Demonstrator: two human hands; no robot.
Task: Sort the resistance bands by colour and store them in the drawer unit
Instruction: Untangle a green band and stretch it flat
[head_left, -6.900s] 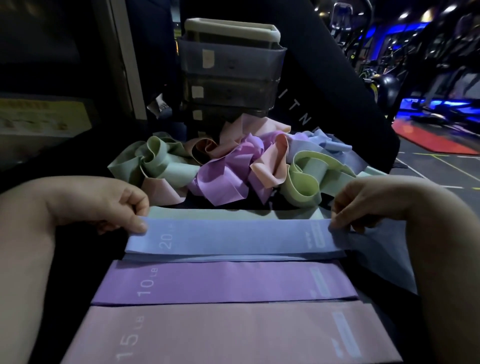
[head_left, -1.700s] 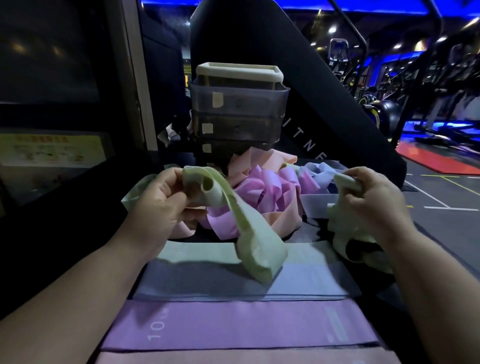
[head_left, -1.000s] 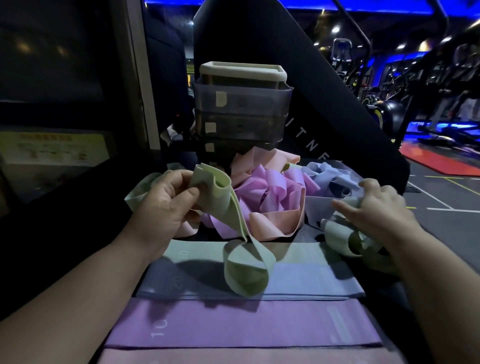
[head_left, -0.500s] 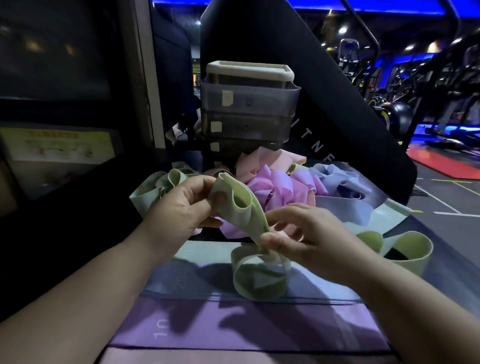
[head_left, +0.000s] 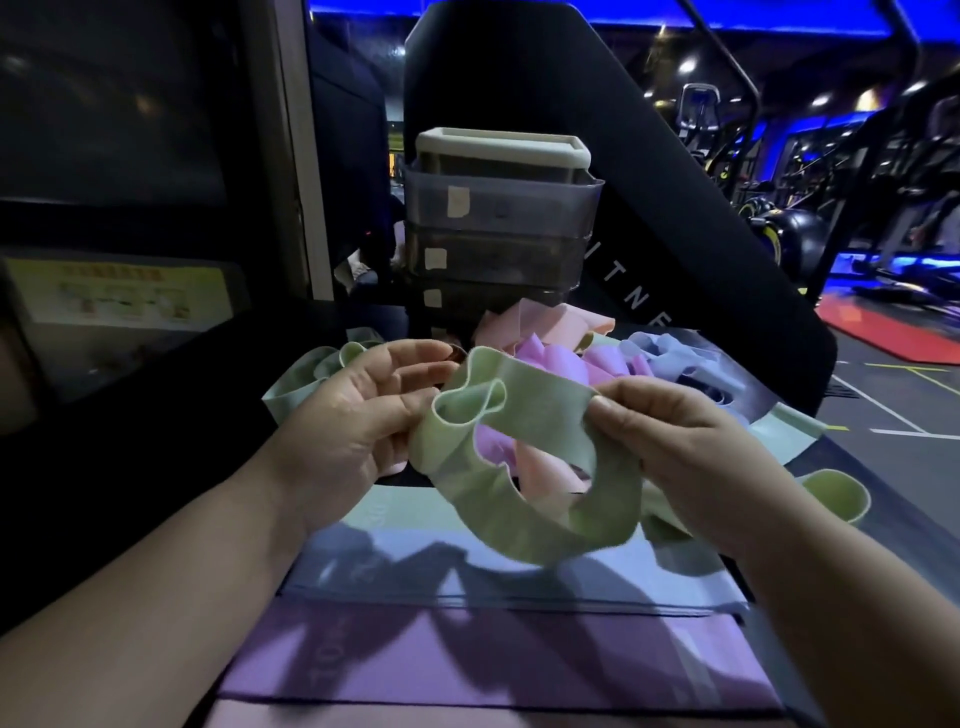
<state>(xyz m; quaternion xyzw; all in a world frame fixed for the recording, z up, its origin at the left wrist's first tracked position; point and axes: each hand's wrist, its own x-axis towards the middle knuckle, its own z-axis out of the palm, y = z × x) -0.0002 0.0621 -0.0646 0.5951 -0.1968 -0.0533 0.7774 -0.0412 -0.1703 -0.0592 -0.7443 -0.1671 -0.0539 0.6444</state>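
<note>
A twisted green resistance band (head_left: 524, 467) hangs in the air between both hands. My left hand (head_left: 358, 426) grips its crumpled left end and my right hand (head_left: 680, 457) pinches its right end. Under it lie flattened bands in rows: pale green (head_left: 405, 512), blue (head_left: 519, 582), purple (head_left: 493, 665) and pink (head_left: 363, 719) at the bottom edge. Behind the hands sits a tangled pile of pink, purple, blue and green bands (head_left: 566, 353). The grey drawer unit (head_left: 498, 234), with a white top frame and taped labels, stands behind the pile with its drawers closed.
Loose green bands lie at the right (head_left: 831, 499) and at the left of the pile (head_left: 311, 369). A black padded gym machine (head_left: 675, 234) rises behind the drawer unit. A gym floor with machines and a red mat (head_left: 893, 332) lies to the right.
Both hands first flattened a blue band, then took up green bands. My right hand let go of a green tangle at the right and took the held band's other end, pulling it wider.
</note>
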